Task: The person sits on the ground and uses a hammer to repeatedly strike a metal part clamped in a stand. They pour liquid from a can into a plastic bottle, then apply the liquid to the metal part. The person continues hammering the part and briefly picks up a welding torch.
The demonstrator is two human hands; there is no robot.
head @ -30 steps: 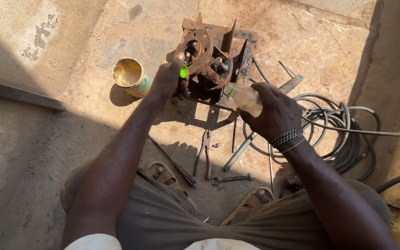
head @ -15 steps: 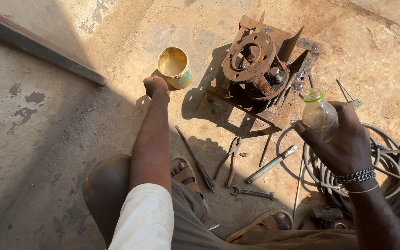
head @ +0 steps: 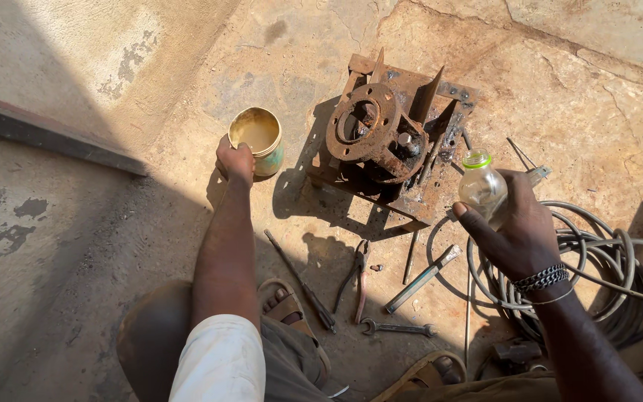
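Clear glass bottle (head: 483,190) gripped in right hand (head: 519,234); left hand (head: 235,160) clasps round yellowish tin (head: 257,139).

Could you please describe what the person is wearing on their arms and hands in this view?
The left hand is bare, with no glove or ring visible; a white sleeve is rolled up near the elbow of that arm. The right hand is also bare, and its wrist carries a dark metal chain-link bracelet alongside a thinner band. No sleeve shows on the right forearm.
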